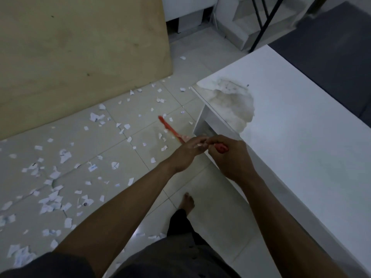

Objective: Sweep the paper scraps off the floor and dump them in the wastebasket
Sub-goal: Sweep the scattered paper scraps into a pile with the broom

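Observation:
Several white paper scraps (52,197) lie scattered over the tiled floor (112,167), thickest at the lower left. A red stick-like handle (170,128) slants up and to the left from my hands; its far end is blurred. My right hand (230,157) grips the handle's near end, a red bit showing between its fingers. My left hand (188,151) lies against the handle just ahead of the right, fingers fairly straight. No wastebasket shows in view.
A white table (291,137) with a stained, peeling corner fills the right side, close to my hands. A large plywood board (80,57) leans at the upper left. My bare foot (187,203) stands on the tiles. White furniture and black metal legs (263,23) sit at the back.

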